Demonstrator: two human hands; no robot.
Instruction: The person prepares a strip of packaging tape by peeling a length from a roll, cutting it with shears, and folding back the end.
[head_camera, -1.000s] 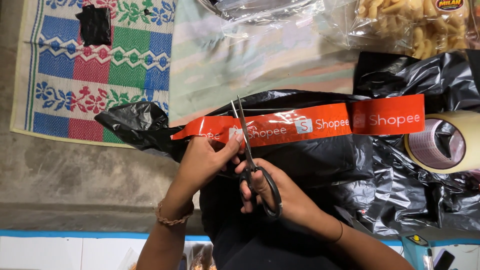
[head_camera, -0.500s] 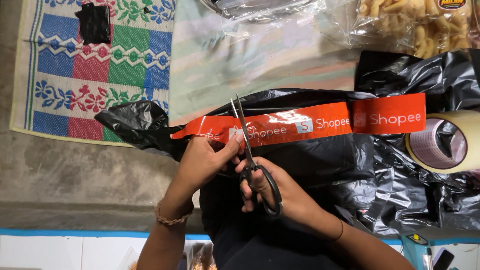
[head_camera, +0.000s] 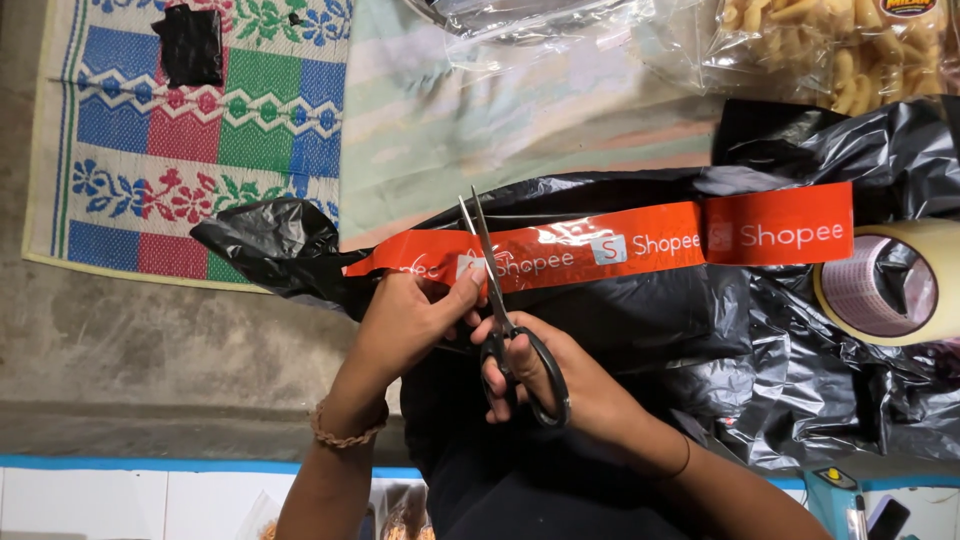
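- Scissors (head_camera: 510, 320) sit in my right hand (head_camera: 560, 385), fingers clenched through the black handles, blades open and pointing away from me, straddling the orange tape (head_camera: 600, 245).
- Left hand (head_camera: 410, 320) is pinching the tape just left of the blades, thumb on top, pressing it against the black plastic parcel (head_camera: 620, 320).
- That tape runs left to right across the top of the parcel, from the crumpled bag corner on the left out to the tape roll (head_camera: 890, 285) sitting at the right edge, still joined to it.
- Tip for doing this bit well, I reckon: keep the strip taut with the pinching hand, square the blades across the tape, and keep the lower blade above the bag so the plastic doesn't get nicked. One clean snip beats chewing at it.
- Packages around: the parcel is a glossy black bag, lumpy and wrinkled, in the middle near me. More loose black plastic (head_camera: 850, 140) is bunched up to the right.
- Far right there's a clear bag of pale yellow snacks (head_camera: 830, 50), and a clear plastic wrapper (head_camera: 540, 25) lies at the far edge in the middle.
- Tape is bright orange with white printed lettering and a small white square logo repeating along it.
- Patterned woven mat (head_camera: 180, 150) lies far left, with a small black scrap (head_camera: 190, 45) on it.
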